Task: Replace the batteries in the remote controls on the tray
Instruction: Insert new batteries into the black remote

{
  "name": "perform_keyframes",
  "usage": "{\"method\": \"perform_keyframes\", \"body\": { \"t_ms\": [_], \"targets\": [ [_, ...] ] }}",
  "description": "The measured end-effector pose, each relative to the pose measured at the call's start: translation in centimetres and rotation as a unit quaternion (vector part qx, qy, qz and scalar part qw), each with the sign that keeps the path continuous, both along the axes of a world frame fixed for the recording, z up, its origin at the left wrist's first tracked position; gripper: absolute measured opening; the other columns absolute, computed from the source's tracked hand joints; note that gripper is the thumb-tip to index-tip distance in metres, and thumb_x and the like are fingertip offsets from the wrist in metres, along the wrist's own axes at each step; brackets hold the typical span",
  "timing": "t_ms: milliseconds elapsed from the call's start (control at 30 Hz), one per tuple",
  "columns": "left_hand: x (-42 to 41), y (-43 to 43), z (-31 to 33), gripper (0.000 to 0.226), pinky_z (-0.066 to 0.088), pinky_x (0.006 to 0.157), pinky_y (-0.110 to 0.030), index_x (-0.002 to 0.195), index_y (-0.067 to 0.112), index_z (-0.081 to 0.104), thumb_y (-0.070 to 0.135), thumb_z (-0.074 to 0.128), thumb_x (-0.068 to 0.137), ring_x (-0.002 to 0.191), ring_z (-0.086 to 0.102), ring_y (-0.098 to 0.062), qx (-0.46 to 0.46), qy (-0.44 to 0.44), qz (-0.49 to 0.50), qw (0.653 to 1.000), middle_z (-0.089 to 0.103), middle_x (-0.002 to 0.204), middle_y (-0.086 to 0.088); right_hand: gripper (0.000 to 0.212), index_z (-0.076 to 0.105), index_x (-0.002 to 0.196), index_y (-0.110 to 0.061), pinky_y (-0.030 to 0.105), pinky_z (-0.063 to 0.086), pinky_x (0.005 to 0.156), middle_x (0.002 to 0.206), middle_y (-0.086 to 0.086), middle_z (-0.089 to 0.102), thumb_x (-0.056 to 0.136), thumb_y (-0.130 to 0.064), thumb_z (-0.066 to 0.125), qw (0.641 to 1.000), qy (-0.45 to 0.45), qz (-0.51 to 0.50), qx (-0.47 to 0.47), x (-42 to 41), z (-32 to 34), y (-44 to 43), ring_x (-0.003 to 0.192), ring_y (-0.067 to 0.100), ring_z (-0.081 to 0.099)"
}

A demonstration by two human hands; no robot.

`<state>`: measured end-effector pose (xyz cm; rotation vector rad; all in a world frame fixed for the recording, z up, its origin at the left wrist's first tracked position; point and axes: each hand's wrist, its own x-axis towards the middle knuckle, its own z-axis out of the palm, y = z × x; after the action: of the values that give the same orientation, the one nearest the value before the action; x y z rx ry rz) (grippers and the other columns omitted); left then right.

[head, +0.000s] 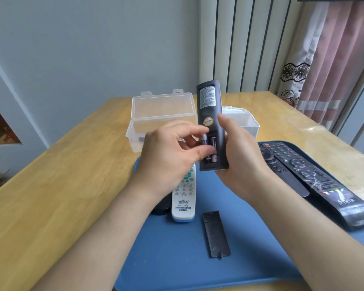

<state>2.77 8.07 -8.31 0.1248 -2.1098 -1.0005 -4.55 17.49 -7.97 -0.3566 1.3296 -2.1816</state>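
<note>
My right hand (242, 156) grips a dark grey remote (208, 101) upright above the blue tray (177, 259), its back towards me. The battery compartment is open and two purple-and-white batteries (213, 141) sit inside. My left hand (168, 152) reaches in from the left, with index fingertip and thumb pinching the left battery. The remote's dark cover (215, 234) lies loose on the tray in front of me.
A white remote (183, 202) lies on the tray under my left wrist. Two black remotes (303, 171) lie along its right side, one in torn plastic wrap (345, 204). An open clear box (162, 114) and a second box (244, 120) stand behind on the wooden table.
</note>
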Motion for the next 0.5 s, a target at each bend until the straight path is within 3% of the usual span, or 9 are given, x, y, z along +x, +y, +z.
{"method": "perform_keyframes", "body": {
  "t_ms": [133, 300, 400, 500],
  "targets": [
    [-0.3, -0.1, -0.5, 0.033, 0.041, 0.076, -0.015, 0.106, 0.016, 0.074, 0.03, 0.075, 0.076, 0.083, 0.054, -0.01, -0.138, 0.013, 0.009, 0.99, 0.063, 0.096, 0.005, 0.034, 0.062, 0.115, -0.006, 0.036, 0.054, 0.069, 0.09, 0.012, 0.068, 0.1, -0.032, 0.046, 1.0, -0.015, -0.001, -0.014, -0.7, 0.2, 0.6, 0.074, 0.026, 0.069],
    [-0.6, -0.5, -1.0, 0.032, 0.038, 0.081, -0.023, 0.11, 0.019, 0.072, 0.036, 0.055, 0.09, 0.088, 0.045, -0.017, -0.272, 0.003, 0.033, 0.962, 0.065, 0.103, 0.006, 0.029, 0.063, 0.113, -0.01, 0.039, 0.055, 0.08, 0.089, 0.01, 0.07, 0.099, -0.032, 0.049, 0.999, -0.04, 0.004, -0.005, -1.3, 0.0, 0.6, 0.084, 0.026, 0.069],
    [-0.4, -0.3, -0.9, 0.038, 0.038, 0.084, -0.019, 0.123, 0.021, 0.065, 0.039, 0.052, 0.092, 0.1, 0.044, -0.017, -0.229, -0.057, -0.01, 0.972, 0.06, 0.12, 0.009, 0.022, 0.06, 0.108, -0.006, 0.037, 0.054, 0.072, 0.083, 0.011, 0.064, 0.096, -0.021, 0.052, 0.999, -0.046, 0.013, -0.02, -1.5, 0.3, 0.9, 0.074, 0.025, 0.065],
    [0.0, -0.3, -0.3, 0.048, 0.037, 0.084, -0.009, 0.133, 0.024, 0.055, 0.035, 0.066, 0.088, 0.113, 0.041, -0.008, -0.136, -0.108, -0.052, 0.983, 0.054, 0.13, 0.019, 0.012, 0.054, 0.101, 0.001, 0.028, 0.054, 0.06, 0.078, 0.015, 0.056, 0.091, 0.002, 0.048, 0.995, -0.034, 0.044, -0.079, -2.0, 0.8, 1.2, 0.064, 0.021, 0.059]
  ]
}}
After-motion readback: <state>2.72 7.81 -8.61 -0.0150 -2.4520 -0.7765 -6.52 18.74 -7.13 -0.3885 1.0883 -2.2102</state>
